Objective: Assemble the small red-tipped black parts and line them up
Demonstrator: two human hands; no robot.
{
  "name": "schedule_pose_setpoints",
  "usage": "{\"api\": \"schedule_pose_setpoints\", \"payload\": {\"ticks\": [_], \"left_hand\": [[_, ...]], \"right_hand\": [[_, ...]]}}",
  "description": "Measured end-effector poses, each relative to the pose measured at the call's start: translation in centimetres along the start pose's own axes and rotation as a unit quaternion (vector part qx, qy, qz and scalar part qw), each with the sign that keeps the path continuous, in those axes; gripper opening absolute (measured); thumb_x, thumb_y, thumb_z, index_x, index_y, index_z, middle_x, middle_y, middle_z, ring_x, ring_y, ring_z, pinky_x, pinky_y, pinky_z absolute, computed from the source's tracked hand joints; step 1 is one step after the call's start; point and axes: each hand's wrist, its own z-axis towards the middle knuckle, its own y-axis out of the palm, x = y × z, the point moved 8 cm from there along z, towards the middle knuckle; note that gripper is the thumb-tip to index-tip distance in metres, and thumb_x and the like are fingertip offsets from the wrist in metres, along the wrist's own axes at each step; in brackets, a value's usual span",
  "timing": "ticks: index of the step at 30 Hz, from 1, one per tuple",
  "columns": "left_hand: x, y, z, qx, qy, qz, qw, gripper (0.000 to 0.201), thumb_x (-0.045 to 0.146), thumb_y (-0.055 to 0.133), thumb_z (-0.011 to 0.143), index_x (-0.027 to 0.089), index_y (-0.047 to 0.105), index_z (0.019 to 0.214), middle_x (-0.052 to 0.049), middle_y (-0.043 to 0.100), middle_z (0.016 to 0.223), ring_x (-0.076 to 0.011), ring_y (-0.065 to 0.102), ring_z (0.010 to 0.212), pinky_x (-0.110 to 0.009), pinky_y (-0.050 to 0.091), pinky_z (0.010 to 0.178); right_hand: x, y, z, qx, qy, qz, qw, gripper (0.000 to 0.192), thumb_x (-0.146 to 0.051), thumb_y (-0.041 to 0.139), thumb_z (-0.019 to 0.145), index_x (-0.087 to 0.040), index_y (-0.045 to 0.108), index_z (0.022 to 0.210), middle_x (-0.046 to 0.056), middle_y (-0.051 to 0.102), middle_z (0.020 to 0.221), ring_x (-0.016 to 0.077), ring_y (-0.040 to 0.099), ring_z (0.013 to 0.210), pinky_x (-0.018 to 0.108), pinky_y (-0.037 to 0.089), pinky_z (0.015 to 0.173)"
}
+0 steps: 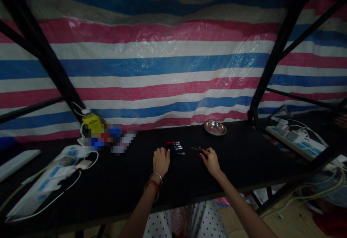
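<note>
A short row of slim pen-like pieces lies on the black table (121, 187): a red one (172, 142) at the back, and several black ones with silver ends (177, 147) in front. My left hand (161, 161) rests at their left ends, fingers curled down and pressed together; its fingertips are partly hidden, so I cannot make out what they hold. To the right, my right hand (211, 161) pinches a slim black pen-like piece (196, 148) whose thin tip points left. A bit of red (200, 155) shows under those fingers.
A round metal dish (215, 128) stands at the back right. On the left are a yellow bottle (93, 122), blurred items, and a white power strip (51, 178) with cables. Another power strip (295, 140) lies at right, beyond a black frame post (273, 57). Striped sheeting (162, 64) hangs behind.
</note>
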Motion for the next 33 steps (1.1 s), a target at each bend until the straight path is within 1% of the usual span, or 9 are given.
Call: {"api": "schedule_pose_setpoints", "payload": {"ticks": [5, 9, 15, 18, 20, 24, 28, 31, 33], "left_hand": [[1.0, -0.5, -0.5, 0.033, 0.036, 0.029, 0.998, 0.033, 0.039, 0.028, 0.091, 0.018, 0.051, 0.081, -0.007, 0.053, 0.085, -0.0213, 0.05, 0.08, -0.034, 0.041, 0.074], [1.7, -0.9, -0.8, 0.055, 0.058, 0.055, 0.995, 0.032, 0.037, 0.028, 0.091, 0.017, 0.051, 0.081, -0.008, 0.053, 0.086, -0.0217, 0.049, 0.081, -0.035, 0.041, 0.075], [1.8, -1.2, -0.9, 0.073, 0.056, 0.057, 0.994, 0.029, 0.034, 0.03, 0.091, 0.016, 0.052, 0.082, -0.008, 0.053, 0.085, -0.0216, 0.049, 0.079, -0.035, 0.041, 0.073], [2.3, -1.4, -0.9, 0.081, 0.073, 0.043, 0.993, 0.028, 0.033, 0.032, 0.091, 0.017, 0.053, 0.083, -0.007, 0.053, 0.085, -0.021, 0.049, 0.079, -0.034, 0.042, 0.072], [3.0, -1.3, -0.9, 0.086, 0.097, 0.043, 0.991, 0.026, 0.032, 0.033, 0.091, 0.017, 0.053, 0.085, -0.007, 0.054, 0.087, -0.0211, 0.049, 0.08, -0.034, 0.042, 0.072], [5.7, -0.3, -1.2, 0.094, 0.164, 0.041, 0.981, 0.022, 0.028, 0.035, 0.09, 0.018, 0.054, 0.092, -0.008, 0.055, 0.095, -0.0211, 0.048, 0.087, -0.036, 0.041, 0.079], [9.1, 1.6, -1.2, 0.084, 0.227, 0.037, 0.969, 0.018, 0.022, 0.039, 0.089, 0.018, 0.055, 0.095, -0.007, 0.056, 0.1, -0.0212, 0.048, 0.093, -0.036, 0.04, 0.082], [11.1, 3.2, -0.8, 0.054, 0.26, 0.038, 0.963, 0.018, 0.018, 0.04, 0.088, 0.019, 0.056, 0.095, -0.007, 0.057, 0.1, -0.0217, 0.049, 0.094, -0.037, 0.039, 0.082], [11.7, 4.1, -0.3, 0.028, 0.263, 0.031, 0.964, 0.019, 0.017, 0.041, 0.087, 0.02, 0.058, 0.095, -0.006, 0.059, 0.098, -0.022, 0.049, 0.094, -0.038, 0.038, 0.082]], "right_hand": [[0.2, 1.5, 2.7, 0.005, -0.042, 0.121, 0.992, 0.027, -0.025, 0.055, 0.08, -0.013, 0.069, 0.1, 0.014, 0.06, 0.1, 0.0247, 0.054, 0.095, 0.037, 0.043, 0.086], [-0.4, 2.5, 4.4, -0.01, -0.054, 0.172, 0.984, 0.022, -0.019, 0.055, 0.078, -0.015, 0.071, 0.092, 0.011, 0.064, 0.092, 0.0225, 0.058, 0.091, 0.036, 0.044, 0.087], [-1.0, 3.1, 5.6, -0.018, -0.052, 0.215, 0.975, 0.02, -0.017, 0.057, 0.073, -0.02, 0.072, 0.086, 0.007, 0.067, 0.087, 0.0199, 0.06, 0.085, 0.034, 0.046, 0.082], [-0.9, 3.4, 5.9, -0.024, -0.038, 0.236, 0.971, 0.021, -0.018, 0.058, 0.07, -0.02, 0.072, 0.085, 0.006, 0.068, 0.082, 0.0179, 0.061, 0.075, 0.031, 0.047, 0.072], [-0.8, 3.7, 6.2, -0.027, -0.024, 0.249, 0.968, 0.021, -0.02, 0.059, 0.069, -0.019, 0.072, 0.084, 0.005, 0.067, 0.078, 0.0162, 0.059, 0.067, 0.029, 0.047, 0.064], [-0.5, 4.1, 6.5, -0.028, 0.003, 0.281, 0.959, 0.021, -0.024, 0.061, 0.066, -0.017, 0.072, 0.082, 0.004, 0.068, 0.072, 0.0141, 0.056, 0.058, 0.026, 0.044, 0.056], [-0.2, 4.2, 6.4, -0.029, 0.022, 0.316, 0.948, 0.022, -0.028, 0.062, 0.065, -0.015, 0.072, 0.081, 0.005, 0.069, 0.07, 0.0141, 0.055, 0.055, 0.026, 0.044, 0.053], [0.0, 4.1, 6.3, -0.029, 0.029, 0.34, 0.94, 0.025, -0.032, 0.064, 0.065, -0.015, 0.071, 0.081, 0.006, 0.07, 0.071, 0.0158, 0.058, 0.058, 0.028, 0.046, 0.055], [0.0, 4.1, 6.4, -0.03, 0.031, 0.354, 0.934, 0.026, -0.035, 0.064, 0.066, -0.015, 0.071, 0.082, 0.006, 0.07, 0.073, 0.0174, 0.061, 0.062, 0.029, 0.048, 0.057]]}}
